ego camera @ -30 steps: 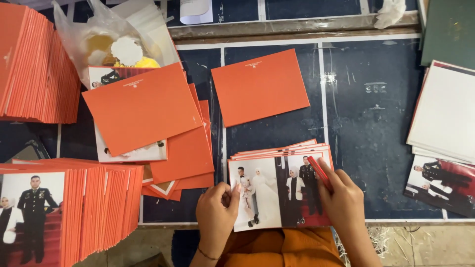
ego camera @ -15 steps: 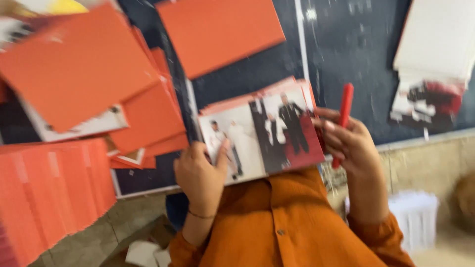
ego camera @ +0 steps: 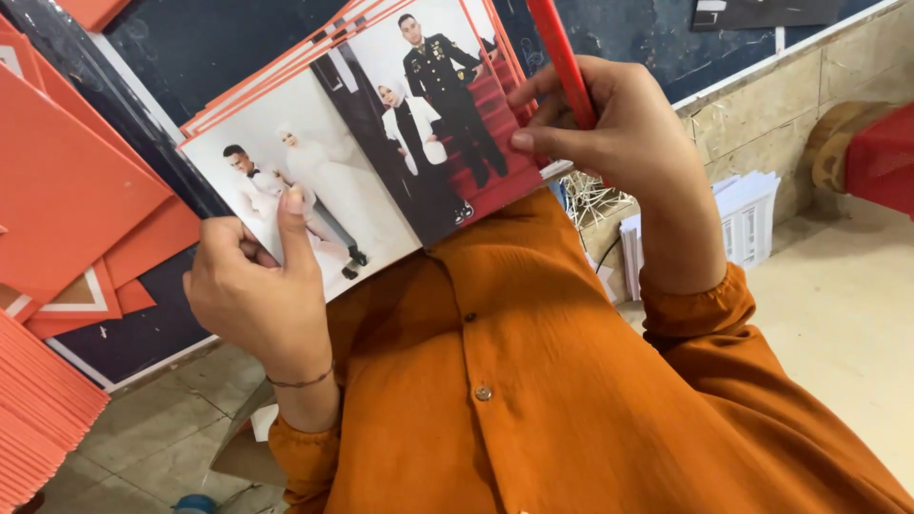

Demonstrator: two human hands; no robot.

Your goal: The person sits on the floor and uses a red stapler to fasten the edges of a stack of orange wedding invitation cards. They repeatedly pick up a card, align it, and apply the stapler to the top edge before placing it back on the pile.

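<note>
Stack of photo cards [ego camera: 381, 143] in the upper middle of the frame, tilted, lifted off the dark table [ego camera: 238, 48] and held close above an orange shirt [ego camera: 533, 400]. Top card printed with two photographs of people in formal dress; orange edges of the cards beneath fanned out along the upper left side of the stack.

Left hand [ego camera: 257, 295] at centre left, closed on the lower left corner of the stack, thumb [ego camera: 295, 224] pressed flat on the top photograph, fingers curled under and hidden. Thin bracelet [ego camera: 300, 381] round that wrist.

Right hand [ego camera: 619, 133] at upper right, wrapped round a red pen [ego camera: 564, 57] pointing up out of the frame, thumb tip touching the right edge of the stack. Lower right corner of the stack covered by this hand.

Further out: loose orange cards [ego camera: 76, 190] spread over the table at the left, one partly showing a white face. Tall pile of orange cards [ego camera: 38, 419] on edge in the lower left corner. White papers [ego camera: 747, 219] standing against a low tiled wall [ego camera: 809, 76] at the right, partly blocked by the right forearm. Red object [ego camera: 881, 157] at the far right edge, cut off. Tiled floor [ego camera: 152, 428] below.
</note>
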